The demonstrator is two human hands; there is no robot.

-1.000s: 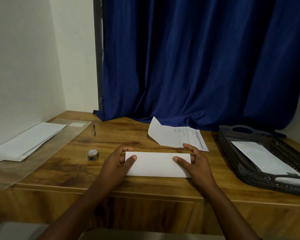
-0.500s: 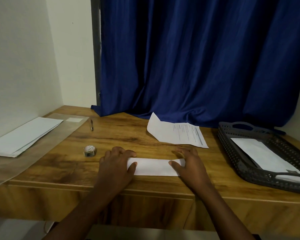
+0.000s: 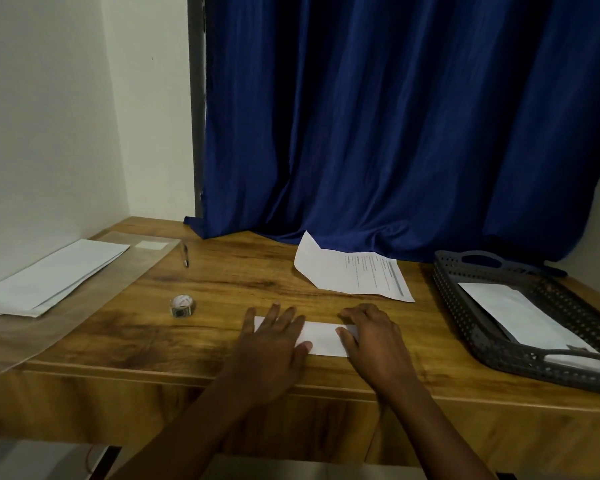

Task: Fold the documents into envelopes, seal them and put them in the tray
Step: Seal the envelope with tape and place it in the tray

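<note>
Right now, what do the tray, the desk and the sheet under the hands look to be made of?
Tray: dark grey plastic by the look, matte, walls perforated in a moulded grid, cut-out handle.
Desk: wood or wood-look laminate, honey brown, visible grain, slight sheen; cannot tell which.
Folded sheet: plain white paper, matte, with straight edges, pressed flat by the left hand and right hand.

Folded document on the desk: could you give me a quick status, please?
Left hand flat, right hand pressing folded document. Tray holds one envelope. Nothing in the way.
</note>
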